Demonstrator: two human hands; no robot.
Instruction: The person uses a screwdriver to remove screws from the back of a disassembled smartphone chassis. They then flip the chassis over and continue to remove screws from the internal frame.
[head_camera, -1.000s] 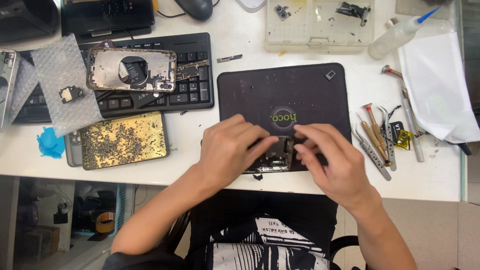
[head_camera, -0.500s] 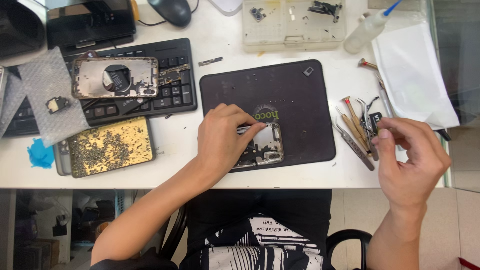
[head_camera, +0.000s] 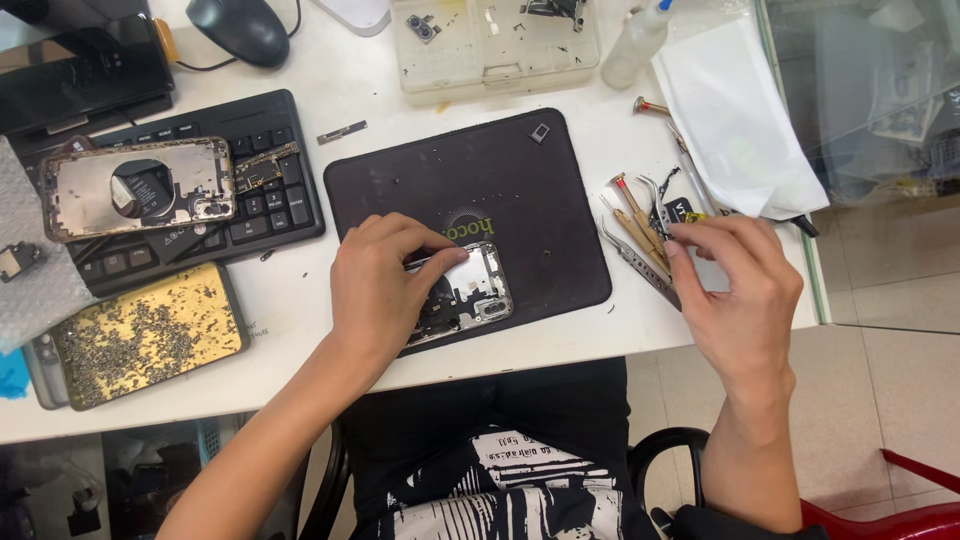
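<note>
The left hand (head_camera: 385, 290) lies flat over an opened silver phone chassis (head_camera: 468, 293), fingers curled along its far edge and pressing it down on the dark rubber work mat (head_camera: 400, 180), apparently so the housing does not slide while the other hand is away. The chassis sits at the near middle of that mat, its bare metal interior facing up and its right end left uncovered. The right hand (head_camera: 738, 290) is well to the right, at the mat's edge, fingertips pinched together over a cluster of metal tweezers and small red-tipped screwdrivers (head_camera: 640, 225) laid on the white desk (head_camera: 300, 330); whether anything is actually gripped between them I cannot tell. The tools lie just beside the mat, probably so they stay within reach. Far left, a second stripped phone frame (head_camera: 135, 187) rests on a black keyboard (head_camera: 270, 205), and near it a gold-speckled rectangular tray (head_camera: 145, 335). A clear plastic parts box (head_camera: 495, 45) stands at the far edge.
</note>
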